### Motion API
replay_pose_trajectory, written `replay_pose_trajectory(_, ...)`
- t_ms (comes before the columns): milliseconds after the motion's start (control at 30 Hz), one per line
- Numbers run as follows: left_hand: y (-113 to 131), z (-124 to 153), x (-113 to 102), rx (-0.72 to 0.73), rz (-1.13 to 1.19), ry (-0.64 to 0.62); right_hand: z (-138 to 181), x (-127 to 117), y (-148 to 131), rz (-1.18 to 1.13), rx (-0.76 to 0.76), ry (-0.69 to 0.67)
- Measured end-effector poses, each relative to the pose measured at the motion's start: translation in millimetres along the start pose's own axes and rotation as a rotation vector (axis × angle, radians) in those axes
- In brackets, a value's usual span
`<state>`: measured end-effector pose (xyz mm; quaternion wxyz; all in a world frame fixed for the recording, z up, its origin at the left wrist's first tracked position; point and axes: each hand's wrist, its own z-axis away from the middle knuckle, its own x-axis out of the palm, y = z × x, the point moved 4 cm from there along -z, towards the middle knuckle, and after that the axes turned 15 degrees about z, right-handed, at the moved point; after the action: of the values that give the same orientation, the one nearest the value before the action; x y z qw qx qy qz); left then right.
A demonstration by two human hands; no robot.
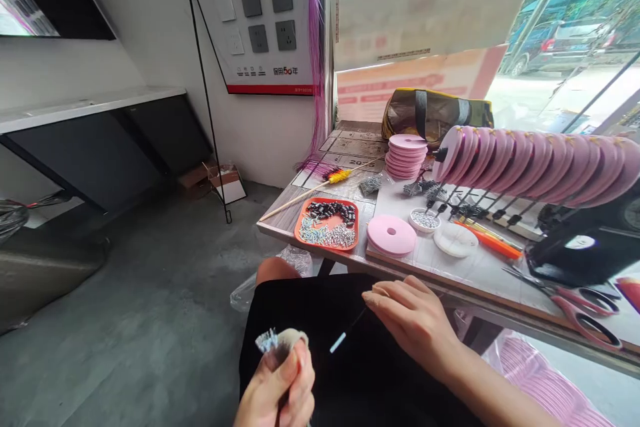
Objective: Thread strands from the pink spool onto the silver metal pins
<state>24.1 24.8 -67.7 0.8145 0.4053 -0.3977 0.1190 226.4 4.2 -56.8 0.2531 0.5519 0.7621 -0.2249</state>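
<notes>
My left hand (280, 383) is closed, low in the head view, around a small beige rounded piece (289, 339). Pale blue bristly bits (267, 340) stick out at its tip; I cannot make out what they are. My right hand (413, 312) is above my lap with fingertips pinched together. From them a thin dark strand (357, 321) runs down to the left, ending in a short pale blue tube (338, 342). The two hands are apart. On the table corner, an orange tray (299, 230) holds small black pieces, pale blue tubes and silvery bits.
Pink foam discs (391, 235) lie on the table (273, 230), with more stacked behind. A rack of pink spools (535, 163), a white dish (424, 221), an orange cutter (493, 240) and scissors (583, 307) are to the right. A thin stick (295, 202) crosses the left corner.
</notes>
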Motion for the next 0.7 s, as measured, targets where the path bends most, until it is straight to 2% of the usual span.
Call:
replay_pose_trajectory(100,-0.9,-1.8,-9.2,-0.003,-0.175,0.12,1.8,0.1,-3.9,0.018,-0.06,0.003)
replay_pose_trajectory(200,3.7,-3.0,-14.8,0.071,-0.478,0.186,2.8,2.4,-7.3,0.028,-0.125,-0.011)
replay_pose_trajectory(300,6.3,-5.7,-9.2,0.104,-0.824,0.145,1.7,3.5,-10.6,0.033,-0.168,-0.023)
replay_pose_trajectory(367,5.0,-7.1,-3.3,0.072,-0.938,0.079,1.1,2.6,-11.4,0.034,-0.178,-0.013)
replay_pose_trajectory(433,5.0,-6.7,0.1,0.086,-0.891,0.037,1.5,2.0,-10.3,0.035,-0.165,-0.003)
replay_pose_trajectory(533,5.2,-3.1,-2.1,0.143,-0.698,0.022,4.6,4.2,-7.8,0.03,-0.132,-0.008)
replay_pose_trajectory(700,-1.4,4.7,-2.7,0.117,-0.19,-0.037,9.1,9.5,-6.8,0.004,-0.073,0.001)
